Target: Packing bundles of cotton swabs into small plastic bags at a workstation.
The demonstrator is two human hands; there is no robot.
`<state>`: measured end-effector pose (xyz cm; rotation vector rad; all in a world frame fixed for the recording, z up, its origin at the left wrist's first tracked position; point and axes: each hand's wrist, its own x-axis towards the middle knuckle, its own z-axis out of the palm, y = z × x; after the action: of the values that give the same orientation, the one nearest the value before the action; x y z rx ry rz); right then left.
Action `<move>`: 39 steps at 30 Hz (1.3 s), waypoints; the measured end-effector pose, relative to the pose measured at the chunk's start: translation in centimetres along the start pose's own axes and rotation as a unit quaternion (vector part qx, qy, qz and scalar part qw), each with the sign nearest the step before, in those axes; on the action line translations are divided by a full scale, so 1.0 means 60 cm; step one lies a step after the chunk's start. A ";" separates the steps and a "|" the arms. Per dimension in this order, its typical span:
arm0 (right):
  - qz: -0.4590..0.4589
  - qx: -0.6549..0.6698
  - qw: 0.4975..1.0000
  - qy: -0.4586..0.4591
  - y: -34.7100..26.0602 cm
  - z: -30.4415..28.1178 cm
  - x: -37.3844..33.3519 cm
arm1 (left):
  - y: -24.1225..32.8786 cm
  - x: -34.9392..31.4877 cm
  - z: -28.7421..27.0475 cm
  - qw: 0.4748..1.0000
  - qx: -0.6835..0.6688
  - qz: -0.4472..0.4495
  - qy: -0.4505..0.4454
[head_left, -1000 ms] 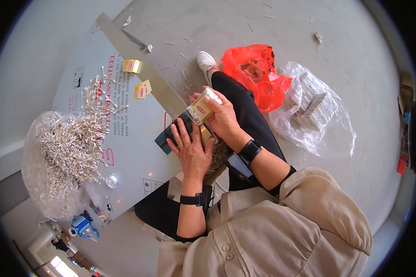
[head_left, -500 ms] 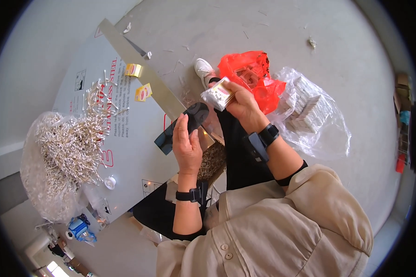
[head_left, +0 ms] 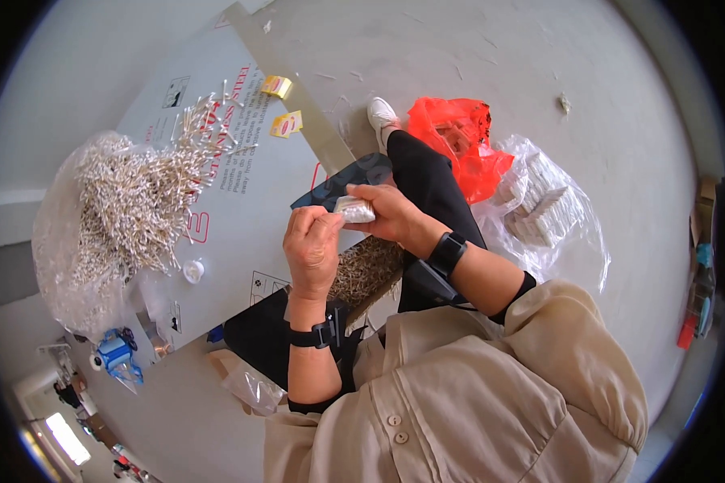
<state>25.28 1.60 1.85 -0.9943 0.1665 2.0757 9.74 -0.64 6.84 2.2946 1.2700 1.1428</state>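
Observation:
In front of me my right hand [head_left: 393, 216] grips a small clear packet of cotton swabs [head_left: 354, 210], thumb on top and fingers beneath. From the other side my left hand [head_left: 310, 251] pinches the packet's edge between thumb and fingertips. A dark see-through sheet [head_left: 348, 179] lies just beyond both hands at the table's edge. Below them, near my lap, a box holds many loose swab-like sticks [head_left: 368, 272]. On the table to the left a large heap of cotton swabs [head_left: 137, 209] spills out of a clear plastic bag [head_left: 54, 233].
Two yellow-and-white cards or small packs [head_left: 276, 87] lie near the far edge of the steel-sheet table [head_left: 254, 225]. A round white lid [head_left: 193, 271] rests by the heap. On the floor at right are a red plastic bag [head_left: 459, 153] and a clear bag of white packets [head_left: 544, 213].
My right hand has brought the packet down and left, and my left hand has left the dark sheet and closed on the packet's edge. The whole view has shifted slightly.

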 end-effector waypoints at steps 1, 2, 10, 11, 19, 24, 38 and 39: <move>-0.049 -0.073 0.996 -0.024 -0.002 -0.001 -0.008 | -0.006 -0.007 -0.002 1.000 0.001 -0.011 0.027; -0.048 -0.080 0.995 -0.028 -0.003 -0.005 -0.012 | -0.011 -0.014 -0.004 0.998 0.002 -0.022 0.055; -0.411 -0.476 0.769 -0.117 0.016 0.000 -0.027 | -0.049 -0.041 -0.005 0.985 -0.068 -0.142 0.070; -0.425 -0.484 0.757 -0.110 0.019 0.009 -0.023 | -0.050 -0.039 -0.005 0.980 -0.099 -0.158 0.069; -0.423 -0.476 0.770 -0.034 0.026 0.026 -0.001 | -0.043 -0.018 0.014 0.844 -0.321 -0.420 0.093; -0.407 -0.499 0.765 0.006 0.028 0.037 0.006 | -0.062 -0.014 0.014 0.829 -0.333 -0.441 0.085; -0.349 -0.394 0.844 -0.108 0.026 0.007 0.014 | -0.067 -0.007 0.030 0.813 -0.409 -0.409 0.071; -0.352 -0.396 0.842 -0.102 0.026 0.007 0.015 | -0.066 -0.002 0.028 0.813 -0.409 -0.409 0.071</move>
<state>23.57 1.29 1.19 -1.0510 -1.0981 1.5024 8.63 1.74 3.42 0.8930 1.2460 1.1748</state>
